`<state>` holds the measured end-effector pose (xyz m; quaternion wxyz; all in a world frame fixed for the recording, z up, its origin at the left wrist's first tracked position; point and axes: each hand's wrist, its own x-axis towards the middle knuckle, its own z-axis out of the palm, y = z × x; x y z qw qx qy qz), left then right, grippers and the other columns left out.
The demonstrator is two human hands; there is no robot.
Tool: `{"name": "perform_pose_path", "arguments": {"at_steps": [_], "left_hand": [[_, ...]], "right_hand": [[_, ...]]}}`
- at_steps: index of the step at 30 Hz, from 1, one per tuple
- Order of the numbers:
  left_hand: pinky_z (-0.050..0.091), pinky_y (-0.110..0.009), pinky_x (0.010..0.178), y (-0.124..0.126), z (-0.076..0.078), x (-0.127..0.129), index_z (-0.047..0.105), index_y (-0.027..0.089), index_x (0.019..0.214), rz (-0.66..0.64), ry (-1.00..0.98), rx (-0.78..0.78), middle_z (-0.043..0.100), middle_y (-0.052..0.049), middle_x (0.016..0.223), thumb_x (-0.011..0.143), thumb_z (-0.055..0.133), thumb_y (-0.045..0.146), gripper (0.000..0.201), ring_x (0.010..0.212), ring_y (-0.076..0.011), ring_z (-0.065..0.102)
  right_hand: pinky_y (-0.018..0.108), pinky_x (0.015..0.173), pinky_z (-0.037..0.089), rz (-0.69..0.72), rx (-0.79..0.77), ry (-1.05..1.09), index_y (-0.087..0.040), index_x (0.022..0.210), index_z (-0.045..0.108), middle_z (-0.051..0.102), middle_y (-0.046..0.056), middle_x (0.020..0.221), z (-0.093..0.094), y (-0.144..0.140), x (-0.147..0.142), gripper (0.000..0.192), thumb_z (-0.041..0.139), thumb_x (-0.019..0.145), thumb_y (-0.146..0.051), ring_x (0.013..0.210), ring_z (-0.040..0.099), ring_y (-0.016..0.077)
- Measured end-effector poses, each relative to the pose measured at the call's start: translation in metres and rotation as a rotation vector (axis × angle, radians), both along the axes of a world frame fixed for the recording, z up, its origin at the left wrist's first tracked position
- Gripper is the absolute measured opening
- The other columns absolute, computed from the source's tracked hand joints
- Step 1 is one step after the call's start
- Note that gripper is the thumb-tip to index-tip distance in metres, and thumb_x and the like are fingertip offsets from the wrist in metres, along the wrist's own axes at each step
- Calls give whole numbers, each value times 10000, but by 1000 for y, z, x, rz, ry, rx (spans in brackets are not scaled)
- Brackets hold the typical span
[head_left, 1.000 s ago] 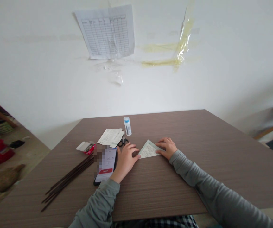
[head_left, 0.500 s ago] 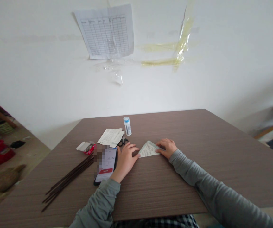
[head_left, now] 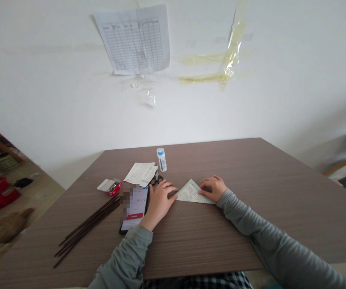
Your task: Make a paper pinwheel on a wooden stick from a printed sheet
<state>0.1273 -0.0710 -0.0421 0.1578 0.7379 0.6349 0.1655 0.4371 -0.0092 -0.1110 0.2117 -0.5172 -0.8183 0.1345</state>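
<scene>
A printed sheet of paper (head_left: 190, 192), folded into a triangle, lies on the table between my hands with its peak pointing away from me. My left hand (head_left: 160, 200) is at its left corner, thumb and fingertips curved in and gripping the tip. On the right side, my right hand (head_left: 214, 188) has its thumb and fingers closed on the paper's slanted edge, the right corner reaching out below the hand. A phone (head_left: 134, 208) with a lit screen lies just left of my left hand. Black-handled scissors (head_left: 156, 178) rest beyond that hand, partly over other paper.
A glue stick (head_left: 161, 159) stands at the back of the brown table (head_left: 269, 172). Loose printed papers (head_left: 139, 173), an opened red-and-white box (head_left: 109, 186) of small metal pieces and several thin dark sticks (head_left: 87, 230) lie to the left. A white wall (head_left: 197, 116) rises behind.
My right hand has shifted slightly right. The triangle now looks wider, its right corner extending further and its peak a little further right. My left hand has stayed in place.
</scene>
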Motion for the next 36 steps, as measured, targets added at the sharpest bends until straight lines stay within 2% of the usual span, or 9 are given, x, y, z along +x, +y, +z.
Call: {"name": "perform_pose_path", "arguments": {"at_steps": [2,5,9,14,19,25,28,32,36], "left_hand": [[258,-942,1586,0,1,1,1039,327,1361,-4,2,0,873,-153,1761,1157,866,132,331,1879,-479,609],[258,-945,1586,-1,1,1,1046,341,1337,-1,0,18,888,-144,1738,1150,880,123,331,1868,-481,625],[231,-976,1577,0,1,0,1044,344,1347,-8,-3,14,872,-148,1764,1127,946,166,300,1876,-497,612],[193,-994,1573,3,-1,-1,1040,327,1359,-28,4,-12,857,-171,1785,1106,1004,224,275,1892,-509,586],[184,-999,1572,3,-1,-1,1046,329,1357,-54,-12,-15,849,-187,1792,1058,1067,270,306,1891,-534,581],[180,-970,1592,1,4,1,1043,329,1378,-81,-39,-41,840,-167,1810,1031,1069,205,370,1895,-521,583],[142,-962,1601,2,3,0,1057,340,1289,-93,-33,-47,849,-145,1803,1056,1040,194,275,1902,-508,576],[108,-968,1596,5,1,-2,1066,345,1193,-86,-32,-52,843,-124,1812,1161,937,248,165,1919,-497,555],[110,-939,1608,8,2,0,1072,351,1129,-51,-53,-66,859,-96,1793,1259,793,270,318,1909,-464,578]], "right_hand": [[737,1415,541,38,47,19,-353,1100,981,1000,97,1335,-4,0,2,115,921,1054,-440,1346,909,410],[691,1353,593,88,139,52,-346,1048,956,1002,83,1230,-12,4,2,71,894,1034,-378,1250,917,376],[678,1351,592,45,205,43,-348,1030,942,994,64,1131,-16,8,-2,93,861,1040,-306,1176,910,361],[725,1440,526,-12,157,0,-358,1053,975,986,69,1102,-13,8,-4,138,853,1064,-296,1207,918,386],[772,1446,518,-11,135,20,-377,1078,1002,1012,69,1164,-11,8,-1,161,850,1066,-323,1278,929,407],[837,1481,479,-28,31,35,-384,1149,1029,1019,104,1278,-5,4,2,186,850,1106,-402,1459,907,453],[804,1461,521,-55,7,65,-373,1119,1030,1015,117,1306,-2,4,2,261,793,1164,-474,1478,898,450],[672,1398,603,-85,-25,112,-374,958,988,1016,73,1217,1,4,0,374,734,1211,-477,1416,917,412],[590,1321,633,-59,41,161,-356,788,906,986,59,1046,-1,3,-5,465,717,1203,-448,1273,935,373]]}}
